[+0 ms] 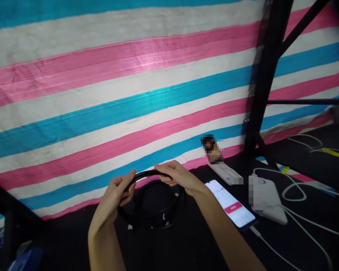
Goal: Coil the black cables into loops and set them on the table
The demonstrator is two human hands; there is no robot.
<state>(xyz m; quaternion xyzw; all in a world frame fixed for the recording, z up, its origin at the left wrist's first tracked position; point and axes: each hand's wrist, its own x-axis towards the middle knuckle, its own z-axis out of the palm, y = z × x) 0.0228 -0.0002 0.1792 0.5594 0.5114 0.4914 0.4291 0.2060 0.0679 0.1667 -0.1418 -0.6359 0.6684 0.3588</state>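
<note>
Both hands grip a coiled black cable (146,173) along its upper edge, with a short span of it showing between them. My left hand (121,190) is closed round the left side of the coil, its thumb on top. On the right, my right hand (171,174) pinches the bundle between thumb and fingers. The loops hang below the hands over a dark surface, and I cannot tell whether they touch it. Another dark coil (158,218) with small white tags shows below; whether it belongs to the held cable is unclear.
Right of my right arm lies a lit phone (233,205) with a white charging cord (259,233). A white power bank (268,199) and a pale slim object (225,171) lie beyond it. Black metal posts (266,75) stand before a striped sheet (115,113). A blue box (25,259) sits lower left.
</note>
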